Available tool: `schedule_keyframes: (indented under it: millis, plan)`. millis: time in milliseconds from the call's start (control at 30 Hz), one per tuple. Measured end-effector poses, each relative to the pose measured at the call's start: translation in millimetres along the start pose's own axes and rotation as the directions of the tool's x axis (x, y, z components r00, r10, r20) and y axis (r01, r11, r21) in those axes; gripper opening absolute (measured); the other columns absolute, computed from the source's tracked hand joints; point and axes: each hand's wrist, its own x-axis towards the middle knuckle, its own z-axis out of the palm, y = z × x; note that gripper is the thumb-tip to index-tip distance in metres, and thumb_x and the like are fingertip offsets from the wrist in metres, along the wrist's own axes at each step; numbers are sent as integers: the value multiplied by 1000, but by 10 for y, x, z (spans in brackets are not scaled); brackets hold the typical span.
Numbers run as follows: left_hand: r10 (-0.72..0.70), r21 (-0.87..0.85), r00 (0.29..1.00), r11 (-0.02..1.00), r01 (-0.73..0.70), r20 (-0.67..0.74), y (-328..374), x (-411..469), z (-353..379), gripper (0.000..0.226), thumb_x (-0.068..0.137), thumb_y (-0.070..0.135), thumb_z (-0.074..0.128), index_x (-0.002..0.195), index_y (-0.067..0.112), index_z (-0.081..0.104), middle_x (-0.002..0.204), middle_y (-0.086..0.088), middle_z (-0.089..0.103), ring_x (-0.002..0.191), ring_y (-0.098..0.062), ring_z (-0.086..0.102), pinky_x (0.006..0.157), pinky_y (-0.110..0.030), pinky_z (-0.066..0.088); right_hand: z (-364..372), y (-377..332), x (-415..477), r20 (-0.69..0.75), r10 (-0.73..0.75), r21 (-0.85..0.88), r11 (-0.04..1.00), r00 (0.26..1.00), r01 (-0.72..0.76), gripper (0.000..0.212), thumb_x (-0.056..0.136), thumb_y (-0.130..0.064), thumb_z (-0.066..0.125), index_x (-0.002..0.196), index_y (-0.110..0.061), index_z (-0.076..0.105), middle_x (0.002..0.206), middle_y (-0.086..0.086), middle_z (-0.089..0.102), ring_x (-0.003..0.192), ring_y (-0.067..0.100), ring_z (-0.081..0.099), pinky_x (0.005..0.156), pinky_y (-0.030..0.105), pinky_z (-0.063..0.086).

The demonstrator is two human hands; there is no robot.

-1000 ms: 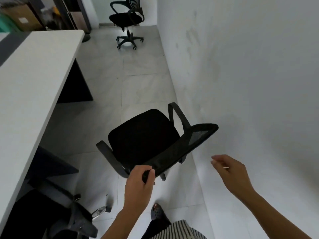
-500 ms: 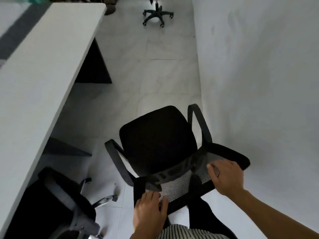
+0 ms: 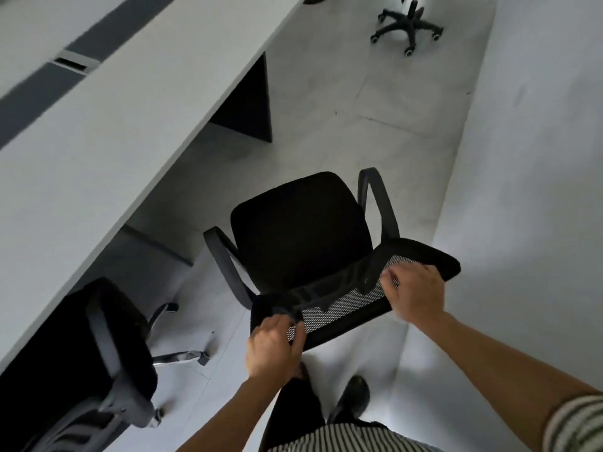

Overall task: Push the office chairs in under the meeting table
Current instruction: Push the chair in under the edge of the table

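Note:
A black office chair [image 3: 300,223] with a mesh backrest and two armrests stands on the tiled floor in front of me, its seat facing away toward the far end of the aisle. My left hand [image 3: 274,344] grips the left end of the backrest's top edge. My right hand [image 3: 414,295] holds the right part of the same edge. The long white meeting table [image 3: 107,138] runs along the left, its edge a short way left of the chair.
A second black chair [image 3: 94,363] sits at the bottom left, partly under the table. A third chair's wheeled base [image 3: 408,27] shows at the top. A white wall [image 3: 528,190] runs close along the right. A dark table leg panel [image 3: 248,106] stands ahead left.
My right hand came down from the air onto the backrest. Both hands now hold its top edge, and the view has tilted and moved closer to the chair.

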Motion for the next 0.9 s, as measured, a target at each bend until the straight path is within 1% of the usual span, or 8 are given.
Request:
schedule_keyframes:
  millis: [133,233,367,467,567,633,733,900]
  plan:
    - [-30,-95,997,995,24,-71,48,504,-9,21,83,39,57,78,20,65,74,3,68,69,-18,63,61,-30,49,67,28,677,-55,-104,-22,994,993,103,37,87,-33,39,60,-15,58,55,0,57,53,21,53,62,33,42]
    - [-29,-123,993,992,15,-113,47,892,-27,24,82,39,52,71,20,62,67,5,64,61,-14,60,55,-27,47,134,-3,1213,-40,-152,-48,987,988,150,39,88,-32,38,60,-14,56,57,0,54,54,22,53,59,31,38]
    - [-61,-138,988,990,41,-143,14,1423,-131,28,81,42,46,68,21,60,64,8,63,59,-12,59,52,-25,45,150,-142,1852,33,-180,-170,968,983,183,41,87,-35,36,73,-15,69,75,4,68,75,26,61,78,41,43]
    - [-82,-138,981,989,58,-175,-18,1811,-257,28,80,42,46,66,22,59,61,9,61,57,-10,57,52,-22,41,136,-302,2355,134,-157,-237,954,978,186,47,86,-39,30,75,-16,70,85,7,70,92,29,61,94,53,37]
    - [-110,-148,979,985,85,-170,-78,2135,-345,29,81,43,46,67,22,60,62,9,61,58,-10,58,52,-23,43,173,-450,2791,205,-192,-248,938,960,241,51,86,-42,27,79,-17,71,92,6,71,98,29,61,100,56,33]
    - [-145,-156,974,981,118,-174,-125,2321,-385,30,82,43,46,68,21,61,63,9,62,60,-11,59,54,-24,45,202,-553,3070,223,-234,-216,935,946,282,53,86,-43,25,83,-18,72,94,5,71,96,28,62,100,53,36]
    - [-184,-161,962,975,153,-202,-147,2650,-442,31,83,43,45,70,20,61,65,8,62,62,-12,59,56,-26,45,267,-670,3543,245,-300,-161,925,922,344,54,84,-44,25,83,-19,72,90,4,71,87,26,63,91,45,43]
    - [-264,-156,939,960,233,-221,-59,3300,-547,29,83,41,46,70,21,61,64,8,62,60,-11,57,55,-25,45,396,-822,4433,260,-395,-119,893,881,435,51,84,-45,26,81,-22,72,88,1,71,83,24,63,86,41,44]
